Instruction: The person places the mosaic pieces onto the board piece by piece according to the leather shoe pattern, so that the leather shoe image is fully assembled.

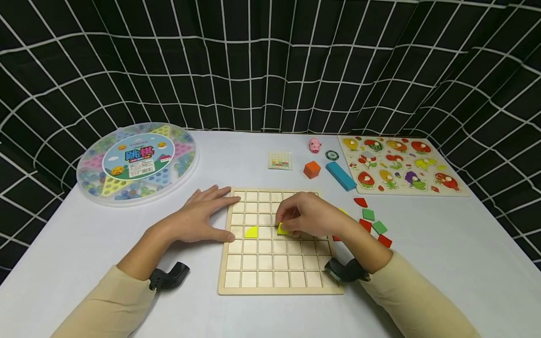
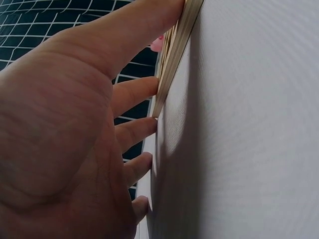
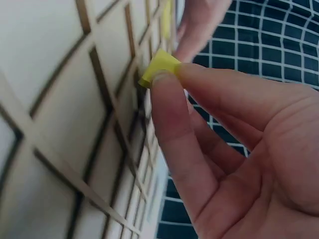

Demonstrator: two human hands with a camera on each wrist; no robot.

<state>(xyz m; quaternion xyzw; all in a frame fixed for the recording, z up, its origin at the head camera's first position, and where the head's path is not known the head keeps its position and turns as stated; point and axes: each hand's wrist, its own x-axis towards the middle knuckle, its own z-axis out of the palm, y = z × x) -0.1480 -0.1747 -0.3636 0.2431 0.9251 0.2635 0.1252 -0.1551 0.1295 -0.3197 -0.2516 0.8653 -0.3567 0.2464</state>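
Observation:
A wooden grid board (image 1: pixel 265 279) lies on the white table in front of me. One yellow tile (image 1: pixel 251 232) with a rounded corner sits in a cell on its left side. My right hand (image 1: pixel 310 215) pinches a second yellow tile (image 3: pixel 163 65) between thumb and forefinger, just over the board's middle cells. My left hand (image 1: pixel 198 218) is spread at the board's left edge, with thumb and forefinger touching the rim, as the left wrist view also shows.
Red and green tiles (image 1: pixel 380 227) lie scattered right of the board, partly behind my right forearm. Farther back are a small pattern card (image 1: pixel 280 160), an orange cube (image 1: pixel 312 170), a blue block (image 1: pixel 340 176), a pink pig (image 1: pixel 314 145), a chip (image 1: pixel 331 155), a fruit puzzle (image 1: pixel 405 188) and a round marble-game box (image 1: pixel 137 201).

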